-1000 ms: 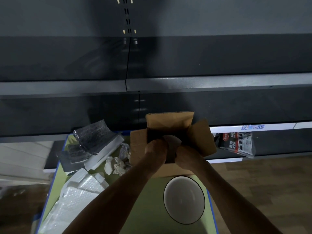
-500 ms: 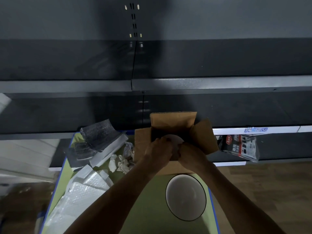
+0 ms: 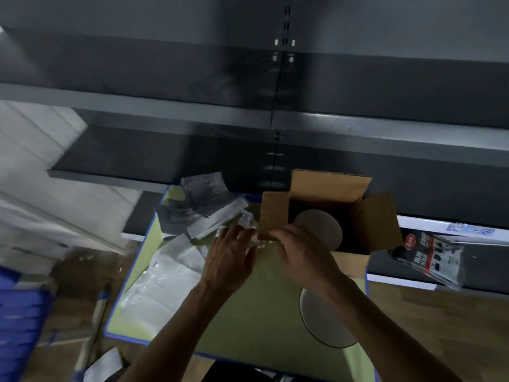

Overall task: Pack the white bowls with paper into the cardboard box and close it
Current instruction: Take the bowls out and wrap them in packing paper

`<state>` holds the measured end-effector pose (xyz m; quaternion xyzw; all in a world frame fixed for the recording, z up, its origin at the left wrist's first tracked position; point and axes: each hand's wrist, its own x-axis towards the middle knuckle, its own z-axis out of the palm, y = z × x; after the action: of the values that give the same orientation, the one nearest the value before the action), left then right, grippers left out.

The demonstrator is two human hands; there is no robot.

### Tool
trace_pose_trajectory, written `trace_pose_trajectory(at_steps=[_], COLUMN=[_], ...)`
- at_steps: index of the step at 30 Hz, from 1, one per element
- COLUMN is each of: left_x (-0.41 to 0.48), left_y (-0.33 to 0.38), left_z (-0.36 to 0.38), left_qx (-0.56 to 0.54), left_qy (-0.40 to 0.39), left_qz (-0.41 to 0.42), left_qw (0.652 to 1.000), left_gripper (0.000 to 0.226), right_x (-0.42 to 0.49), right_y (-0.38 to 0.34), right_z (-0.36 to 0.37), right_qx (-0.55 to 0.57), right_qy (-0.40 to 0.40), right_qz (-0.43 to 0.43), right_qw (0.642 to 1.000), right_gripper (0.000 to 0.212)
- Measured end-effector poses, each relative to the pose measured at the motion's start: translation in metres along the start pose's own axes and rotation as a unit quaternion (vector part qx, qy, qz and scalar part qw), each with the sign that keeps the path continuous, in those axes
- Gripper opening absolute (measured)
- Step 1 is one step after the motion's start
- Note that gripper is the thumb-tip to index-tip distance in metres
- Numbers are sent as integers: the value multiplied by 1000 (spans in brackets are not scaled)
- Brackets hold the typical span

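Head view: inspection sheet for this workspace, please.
Surface: green tabletop with blue edge.
Job's things: open brown cardboard box holds one white bowl; second white bowl on the tabletop; crumpled white paper left of the box.
Clutter: silver foil sheets, white foam sheets.
Hands: left hand and right hand at the paper; grip unclear.
Cables: nothing seen.
Surroundings: dark grey shelving, wooden floor.
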<state>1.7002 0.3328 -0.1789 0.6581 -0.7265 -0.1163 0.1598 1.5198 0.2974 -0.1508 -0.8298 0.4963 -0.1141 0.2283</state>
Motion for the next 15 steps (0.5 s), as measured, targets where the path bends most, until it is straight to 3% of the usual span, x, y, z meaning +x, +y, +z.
trace_pose_trajectory(at_steps=[6,12,15], left_x=[-42,-79,-81], left_y=[-62,-121,-138], left_z=[-2,8,17], left_qx=[32,69,99], left_qy=[-19,-87,-138], left_qz=[-112,-224,-234], left_qw=[993,968,957], left_gripper=[40,55,63], right_x=[17,31,37], right_y=[-45,-62,-72], right_z=[49,114,140], right_qx=[8,-11,-14], right_qy=[-58,-184,-211], right_qz=[-66,-53,-48], right_qw=[996,981,976], right_gripper=[33,33,36])
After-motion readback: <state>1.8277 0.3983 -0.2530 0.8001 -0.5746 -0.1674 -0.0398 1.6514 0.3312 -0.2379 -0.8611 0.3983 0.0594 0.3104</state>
